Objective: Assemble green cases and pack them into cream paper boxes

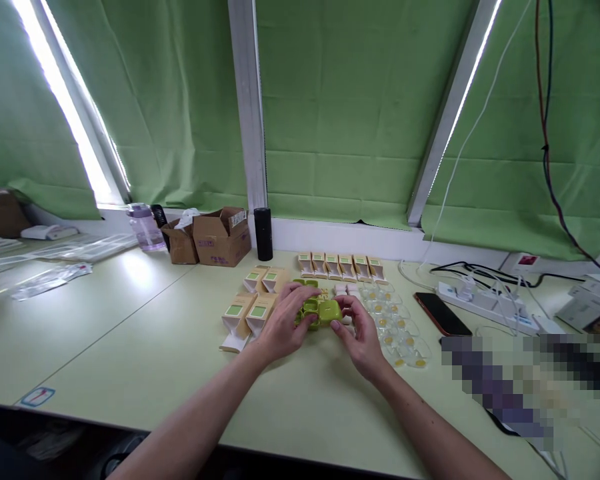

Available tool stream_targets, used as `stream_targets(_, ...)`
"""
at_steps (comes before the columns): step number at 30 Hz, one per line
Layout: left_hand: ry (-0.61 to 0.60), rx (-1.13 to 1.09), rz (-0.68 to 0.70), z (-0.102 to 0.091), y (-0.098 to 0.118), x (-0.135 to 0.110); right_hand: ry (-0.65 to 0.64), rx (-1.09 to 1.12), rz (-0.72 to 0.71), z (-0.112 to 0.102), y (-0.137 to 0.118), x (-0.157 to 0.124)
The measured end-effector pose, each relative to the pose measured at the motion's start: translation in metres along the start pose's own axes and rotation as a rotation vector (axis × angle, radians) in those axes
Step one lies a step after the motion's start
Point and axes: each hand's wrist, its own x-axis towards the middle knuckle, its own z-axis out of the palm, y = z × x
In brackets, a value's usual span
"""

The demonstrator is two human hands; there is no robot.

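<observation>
My left hand (284,321) and my right hand (361,333) both grip a small green plastic case (321,311) just above the pale green table (130,333). The case looks hinged open, with fingers of each hand curled round its ends. Just left of my left hand lie small tan boxes with green labels (247,310). A row of the same kind of boxes (341,266) stands behind the case. Right of my right hand lie several clear blister packs with yellow centres (397,325).
Two open cardboard boxes (215,237), a black cylinder (263,233) and a purple water bottle (145,227) stand at the back by the green-curtained window. A dark phone (443,313), a white power strip (490,307) and cables lie to the right.
</observation>
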Motion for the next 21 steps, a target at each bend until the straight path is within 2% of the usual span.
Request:
stream_targets(5,-0.038,0.042,0.033,-0.0002,0.0003,-0.0014,-0.001,0.031,0.043,0.001,0.0048,-0.0015)
stream_targets(14,-0.094,0.084,0.069,-0.0025,0.0068,-0.0004,0.014,-0.042,0.015,0.0044,-0.0001,-0.0001)
stream_targets(17,-0.096,0.096,0.074,-0.0012,0.0071,-0.0008,0.021,-0.066,0.006,0.0057,-0.002,0.0002)
stream_targets(21,-0.058,0.007,0.042,0.0009,0.0063,0.0003,0.038,-0.074,0.009,0.0051,-0.0021,-0.0005)
